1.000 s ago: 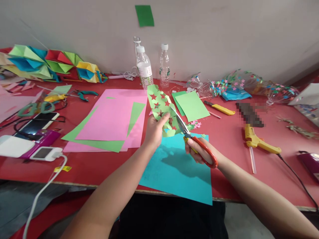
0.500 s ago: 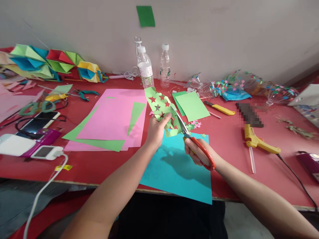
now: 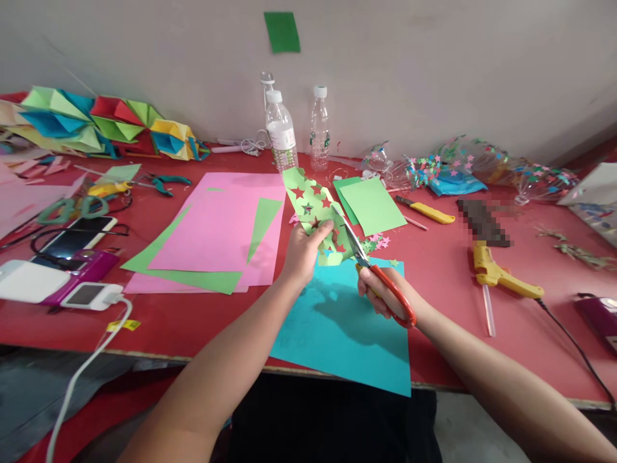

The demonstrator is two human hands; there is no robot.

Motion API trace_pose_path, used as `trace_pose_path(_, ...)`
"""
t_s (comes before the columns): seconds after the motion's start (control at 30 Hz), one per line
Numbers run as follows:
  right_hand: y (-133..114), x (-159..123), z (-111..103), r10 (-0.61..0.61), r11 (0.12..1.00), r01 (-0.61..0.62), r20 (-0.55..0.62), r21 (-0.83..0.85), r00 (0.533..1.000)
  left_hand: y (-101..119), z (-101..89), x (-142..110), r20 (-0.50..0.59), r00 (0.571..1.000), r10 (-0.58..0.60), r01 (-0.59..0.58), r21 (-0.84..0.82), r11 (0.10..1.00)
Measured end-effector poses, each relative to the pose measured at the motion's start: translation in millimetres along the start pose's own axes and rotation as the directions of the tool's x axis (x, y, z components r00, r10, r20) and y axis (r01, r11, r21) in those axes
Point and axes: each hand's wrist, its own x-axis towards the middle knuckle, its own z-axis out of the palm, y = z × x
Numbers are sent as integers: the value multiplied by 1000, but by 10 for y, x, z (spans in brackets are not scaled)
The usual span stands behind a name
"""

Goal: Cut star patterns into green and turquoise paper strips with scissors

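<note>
Between thumb and fingers, my left hand (image 3: 304, 247) pinches a light green sheet of paper (image 3: 297, 184) with several star-shaped holes in it. My right hand (image 3: 382, 290) is closed around the handles of a pair of scissors (image 3: 399, 302) with red and yellow grips. Their metal blades reach up-left to the right edge of the green paper. Below both hands a blue sheet (image 3: 337, 341) lies on the table and carries their shadow. Small cut paper stars (image 3: 378, 242), pink and green, lie just behind the scissors.
On the red table (image 3: 448, 347), pink sheets (image 3: 212, 225) lie left and green sheets (image 3: 373, 206) behind. Plastic bottles (image 3: 282, 135) stand by the wall. A yellow cutter (image 3: 431, 212) and glue gun (image 3: 506, 280) lie right. A phone (image 3: 74, 241) and power strip (image 3: 91, 270) lie left.
The green paper has tilted a little in my left hand, its top edge swinging left and then slightly back. The scissors have shifted slightly left and stay at the paper's right edge.
</note>
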Motion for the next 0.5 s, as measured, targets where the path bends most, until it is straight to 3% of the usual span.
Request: trace_pose_path(0.5, -70, 7, -97, 76, 992, -81, -60, -92, 995, 109, -67, 56, -14, 997, -71, 72, 67, 995)
